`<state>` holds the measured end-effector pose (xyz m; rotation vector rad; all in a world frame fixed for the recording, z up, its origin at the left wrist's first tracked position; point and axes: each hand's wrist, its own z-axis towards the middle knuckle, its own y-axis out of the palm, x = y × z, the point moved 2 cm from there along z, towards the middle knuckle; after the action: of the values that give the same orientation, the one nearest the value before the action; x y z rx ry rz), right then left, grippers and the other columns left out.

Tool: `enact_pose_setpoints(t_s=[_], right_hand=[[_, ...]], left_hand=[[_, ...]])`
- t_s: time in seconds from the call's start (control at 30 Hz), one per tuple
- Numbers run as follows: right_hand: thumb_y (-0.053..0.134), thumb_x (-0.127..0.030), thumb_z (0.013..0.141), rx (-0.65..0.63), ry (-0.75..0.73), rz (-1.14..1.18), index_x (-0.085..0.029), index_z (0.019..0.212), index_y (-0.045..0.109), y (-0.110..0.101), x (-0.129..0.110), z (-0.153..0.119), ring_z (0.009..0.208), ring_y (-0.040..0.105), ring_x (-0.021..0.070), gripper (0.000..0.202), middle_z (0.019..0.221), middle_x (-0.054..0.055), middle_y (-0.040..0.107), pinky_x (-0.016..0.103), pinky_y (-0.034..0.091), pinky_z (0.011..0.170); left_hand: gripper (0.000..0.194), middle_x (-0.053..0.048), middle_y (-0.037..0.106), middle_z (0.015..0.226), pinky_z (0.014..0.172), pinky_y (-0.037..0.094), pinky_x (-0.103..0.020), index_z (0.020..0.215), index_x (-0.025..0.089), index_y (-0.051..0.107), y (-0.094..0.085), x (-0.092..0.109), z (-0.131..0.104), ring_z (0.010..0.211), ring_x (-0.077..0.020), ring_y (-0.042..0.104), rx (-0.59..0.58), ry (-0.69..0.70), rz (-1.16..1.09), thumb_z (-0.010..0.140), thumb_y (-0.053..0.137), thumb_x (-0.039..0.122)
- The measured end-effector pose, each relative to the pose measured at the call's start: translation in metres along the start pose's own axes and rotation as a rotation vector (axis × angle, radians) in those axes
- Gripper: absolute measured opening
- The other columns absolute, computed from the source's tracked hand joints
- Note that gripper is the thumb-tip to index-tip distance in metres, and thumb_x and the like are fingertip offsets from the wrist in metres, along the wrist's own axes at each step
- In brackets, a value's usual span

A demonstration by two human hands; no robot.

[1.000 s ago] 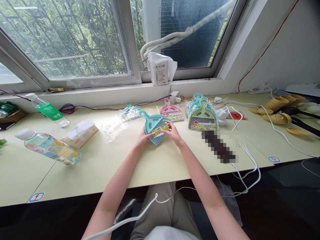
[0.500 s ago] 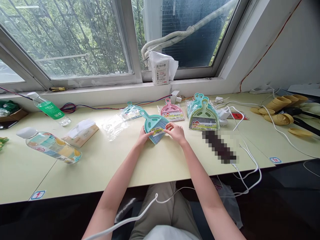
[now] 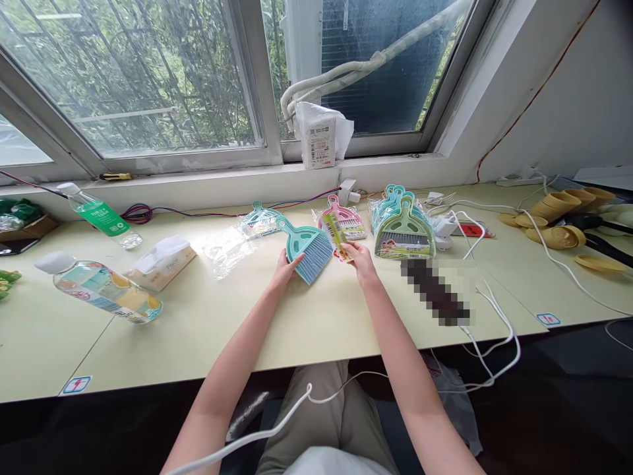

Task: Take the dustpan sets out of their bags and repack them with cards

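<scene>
Clamping the teal dustpan [image 3: 301,233] and brush [image 3: 314,262] in the left grip [image 3: 283,272], between the table's [image 3: 222,336] front and back edges; pinching the label [image 3: 334,231], already off, in the right grip [image 3: 364,261]. Leaving stacked sets [image 3: 405,231] near the back edge, apparently still bagged.

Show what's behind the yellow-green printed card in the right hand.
Behind the card: a pink plastic dustpan, its handle and right side visible. The part the card covers can't be seen.
</scene>
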<state>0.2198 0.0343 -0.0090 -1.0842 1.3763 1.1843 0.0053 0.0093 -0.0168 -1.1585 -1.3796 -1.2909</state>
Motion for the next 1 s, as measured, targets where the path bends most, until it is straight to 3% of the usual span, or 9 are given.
enact_pose_setpoints(t_s=[0.07, 0.13, 0.27, 0.37, 0.6, 0.83, 0.93, 1.0], right_hand=[[0.07, -0.034, 0.065, -0.022, 0.096, 0.247, -0.02, 0.086, 0.061, -0.001, 0.004, 0.002, 0.072, 0.063, 0.0157, 0.027, 0.085, 0.002, 0.07, 0.025, 0.048, 0.058], [0.07, -0.035, 0.063, -0.033, 0.136, 0.331, -0.02, 0.082, 0.06, 0.002, 0.008, 0.002, 0.065, 0.06, 0.0125, 0.026, 0.081, 0.001, 0.068, 0.022, 0.044, 0.05], [0.075, -0.038, 0.059, -0.084, 0.142, 0.25, -0.02, 0.072, 0.056, 0.013, 0.012, -0.004, 0.043, 0.039, 0.0053, 0.029, 0.06, -0.006, 0.056, 0.019, 0.025, 0.037], [0.077, -0.041, 0.056, -0.119, 0.144, 0.235, -0.02, 0.068, 0.053, 0.023, 0.013, -0.01, 0.039, 0.03, 0.0038, 0.034, 0.052, -0.008, 0.047, 0.02, 0.023, 0.036], [0.075, -0.046, 0.061, -0.157, 0.087, 0.061, -0.019, 0.079, 0.056, 0.042, 0.016, -0.022, 0.036, 0.039, 0.005, 0.038, 0.062, -0.003, 0.06, 0.022, 0.03, 0.036], [0.07, -0.042, 0.069, -0.187, 0.03, -0.186, -0.019, 0.078, 0.06, 0.035, 0.021, -0.014, 0.034, 0.037, 0.0064, 0.027, 0.06, -0.002, 0.063, 0.023, 0.032, 0.037], [0.069, -0.045, 0.07, -0.123, -0.039, -0.379, -0.022, 0.078, 0.058, 0.033, 0.019, -0.014, 0.043, 0.048, 0.0114, 0.027, 0.062, -0.001, 0.064, 0.024, 0.036, 0.044], [0.069, -0.048, 0.07, -0.007, -0.093, -0.467, -0.024, 0.085, 0.056, 0.03, 0.015, -0.014, 0.056, 0.057, 0.0155, 0.031, 0.068, -0.001, 0.065, 0.026, 0.041, 0.052]], left_hand=[[0.059, -0.009, 0.059, 0.119, 0.072, 0.056, -0.035, 0.115, 0.023, 0.049, 0.0, 0.001, 0.0, 0.101, -0.0258, 0.061, 0.012, 0.003, 0.001, 0.068, 0.074, 0.047], [0.06, -0.01, 0.059, 0.118, 0.07, 0.056, -0.035, 0.116, 0.023, 0.049, 0.0, 0.001, 0.0, 0.101, -0.026, 0.06, 0.026, 0.01, 0.011, 0.068, 0.075, 0.048], [0.06, -0.01, 0.059, 0.117, 0.068, 0.056, -0.035, 0.116, 0.022, 0.048, 0.0, -0.001, 0.002, 0.1, -0.0263, 0.061, 0.028, 0.028, 0.024, 0.068, 0.074, 0.048], [0.063, -0.01, 0.058, 0.118, 0.07, 0.056, -0.036, 0.116, 0.022, 0.048, 0.002, -0.004, 0.003, 0.1, -0.0268, 0.061, 0.027, 0.043, 0.016, 0.066, 0.076, 0.048], [0.068, -0.009, 0.062, 0.109, 0.07, 0.055, -0.035, 0.114, 0.022, 0.046, 0.007, -0.004, 0.002, 0.096, -0.0264, 0.063, -0.023, 0.086, -0.002, 0.06, 0.08, 0.042], [0.068, -0.008, 0.061, 0.111, 0.079, 0.054, -0.037, 0.116, 0.021, 0.048, 0.005, -0.004, 0.001, 0.104, -0.0275, 0.06, -0.003, 0.14, 0.001, 0.057, 0.082, 0.031], [0.068, -0.008, 0.06, 0.112, 0.081, 0.053, -0.039, 0.116, 0.021, 0.049, 0.005, -0.003, 0.0, 0.107, -0.0284, 0.059, -0.01, 0.157, -0.003, 0.058, 0.082, 0.03], [0.068, -0.008, 0.06, 0.112, 0.08, 0.053, -0.039, 0.117, 0.022, 0.049, 0.005, -0.002, -0.001, 0.105, -0.0284, 0.059, -0.017, 0.155, -0.02, 0.058, 0.081, 0.03]])
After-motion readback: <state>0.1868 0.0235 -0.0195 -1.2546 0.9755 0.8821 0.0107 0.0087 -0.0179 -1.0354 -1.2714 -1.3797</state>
